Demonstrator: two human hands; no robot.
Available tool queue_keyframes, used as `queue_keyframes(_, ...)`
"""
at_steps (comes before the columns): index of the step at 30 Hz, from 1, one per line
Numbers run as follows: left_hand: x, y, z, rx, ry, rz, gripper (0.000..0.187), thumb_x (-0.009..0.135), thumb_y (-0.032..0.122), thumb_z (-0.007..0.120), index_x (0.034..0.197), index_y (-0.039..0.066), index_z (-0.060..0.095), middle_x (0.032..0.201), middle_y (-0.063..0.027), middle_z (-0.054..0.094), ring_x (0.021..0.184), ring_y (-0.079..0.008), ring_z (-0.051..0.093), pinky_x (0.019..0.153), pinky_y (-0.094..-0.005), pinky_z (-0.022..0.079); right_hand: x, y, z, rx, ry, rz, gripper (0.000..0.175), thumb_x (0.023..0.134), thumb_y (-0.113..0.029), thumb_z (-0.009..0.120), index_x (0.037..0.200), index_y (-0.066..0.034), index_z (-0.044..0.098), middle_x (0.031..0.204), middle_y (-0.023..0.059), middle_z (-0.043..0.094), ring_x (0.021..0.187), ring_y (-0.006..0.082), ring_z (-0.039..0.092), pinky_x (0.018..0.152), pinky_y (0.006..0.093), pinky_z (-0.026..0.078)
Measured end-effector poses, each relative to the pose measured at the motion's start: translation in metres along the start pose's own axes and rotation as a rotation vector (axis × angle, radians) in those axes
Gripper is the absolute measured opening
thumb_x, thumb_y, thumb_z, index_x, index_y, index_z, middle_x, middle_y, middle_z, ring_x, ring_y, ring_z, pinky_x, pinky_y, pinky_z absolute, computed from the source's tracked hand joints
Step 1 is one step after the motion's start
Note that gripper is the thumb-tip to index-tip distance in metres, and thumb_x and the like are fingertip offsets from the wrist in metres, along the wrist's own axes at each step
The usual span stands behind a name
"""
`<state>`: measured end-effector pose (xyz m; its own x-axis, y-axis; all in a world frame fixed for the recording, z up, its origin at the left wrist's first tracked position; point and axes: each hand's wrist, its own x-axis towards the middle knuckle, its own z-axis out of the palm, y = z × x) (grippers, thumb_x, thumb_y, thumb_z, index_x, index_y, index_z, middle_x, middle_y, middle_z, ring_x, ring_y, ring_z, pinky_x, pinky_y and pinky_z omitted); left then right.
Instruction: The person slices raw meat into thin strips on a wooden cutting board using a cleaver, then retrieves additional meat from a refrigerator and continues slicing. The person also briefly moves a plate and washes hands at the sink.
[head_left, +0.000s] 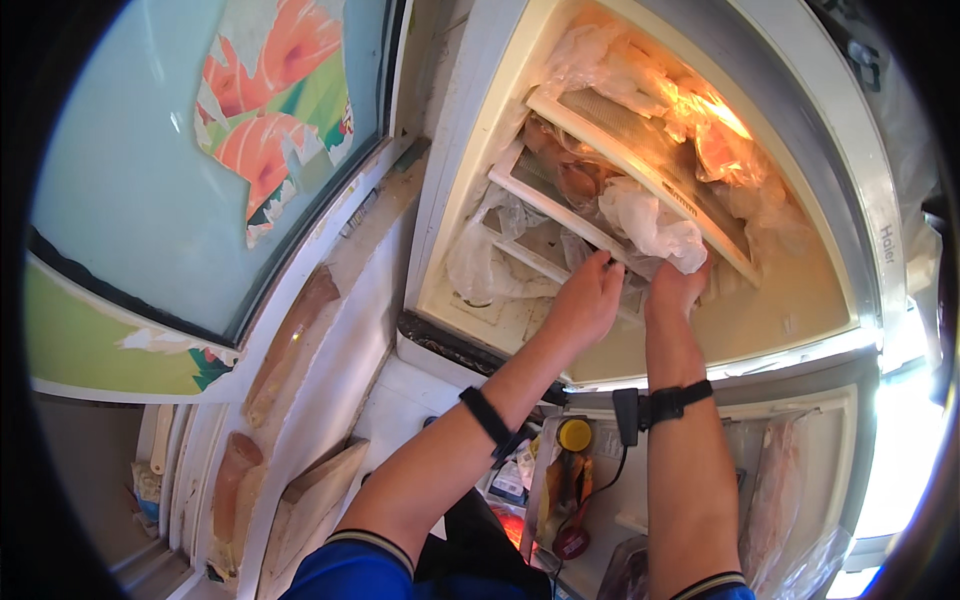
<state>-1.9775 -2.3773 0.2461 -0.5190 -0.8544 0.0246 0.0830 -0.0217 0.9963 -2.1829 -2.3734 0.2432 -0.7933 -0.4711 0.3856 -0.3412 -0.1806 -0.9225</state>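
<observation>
Both my hands reach into an open refrigerator, at the front of its shelves. My left hand (592, 296) has its fingers curled near the front edge of the middle shelf (559, 210); whether it grips anything there is unclear. Close to its right, my right hand (677, 289) is at the lower end of a crumpled white plastic bag (652, 225), its fingers partly hidden behind the bag. The bag hangs over the shelf front. Above it is the upper shelf (645, 176) with a white front trim, bearing more clear plastic bags (600, 67) lit by the orange lamp.
Another clear plastic bag (480, 259) lies low at the left inside the refrigerator. Its open door (817, 450) extends at lower right, holding a yellow-capped container (574, 435). A glass-fronted cabinet (172, 150) with torn stickers stands at the left. A cable (611, 484) hangs from my right wrist strap.
</observation>
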Motion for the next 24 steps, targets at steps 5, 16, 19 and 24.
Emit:
queue_keyframes(5, -0.053, -0.004, -0.027, -0.010, -0.211, -0.081, 0.052, 0.111, 0.032, 0.060, 0.151, -0.002, 0.054, 0.130, -0.0257, 0.074, 0.118, -0.0366, 0.074, 0.103, -0.0427, 0.057, 0.052, 0.036, 0.009, -0.069, -0.282, -0.157, 0.047, 0.110, -0.026, 0.057, 0.151, -0.0049, 0.047, 0.144, 0.0113, 0.060, 0.136, 0.0313, 0.059, 0.115, 0.0480, 0.051)
queue_keyframes(16, -0.103, -0.003, -0.062, 0.031, -0.170, -0.093, 0.047, 0.108, 0.022, 0.065, 0.149, -0.001, 0.055, 0.123, -0.0231, 0.077, 0.111, -0.0327, 0.077, 0.096, -0.0398, 0.061, -0.125, -0.118, 0.020, -0.901, -0.156, -0.694, 0.067, 0.091, -0.006, 0.071, 0.154, 0.0009, 0.048, 0.147, 0.0309, 0.050, 0.136, 0.0510, 0.049, 0.115, 0.0619, 0.041)
queue_keyframes(19, -0.111, -0.007, -0.066, 0.030, -0.163, -0.122, 0.047, 0.109, 0.021, 0.065, 0.149, -0.002, 0.054, 0.122, -0.0235, 0.077, 0.113, -0.0325, 0.077, 0.096, -0.0398, 0.060, -0.115, -0.102, 0.028, -0.959, -0.380, -0.682, 0.063, 0.089, -0.005, 0.071, 0.150, 0.0014, 0.052, 0.146, 0.0315, 0.050, 0.136, 0.0515, 0.049, 0.113, 0.0612, 0.043)
queue_keyframes(24, -0.133, -0.018, -0.076, 0.065, -0.170, -0.160, 0.047, 0.109, 0.022, 0.065, 0.148, -0.002, 0.054, 0.123, -0.0237, 0.077, 0.114, -0.0321, 0.077, 0.098, -0.0397, 0.060, -0.031, -0.061, 0.026, -1.349, -0.307, -0.601, 0.057, 0.093, -0.010, 0.069, 0.148, -0.0001, 0.055, 0.148, 0.0248, 0.056, 0.139, 0.0485, 0.051, 0.114, 0.0589, 0.045)
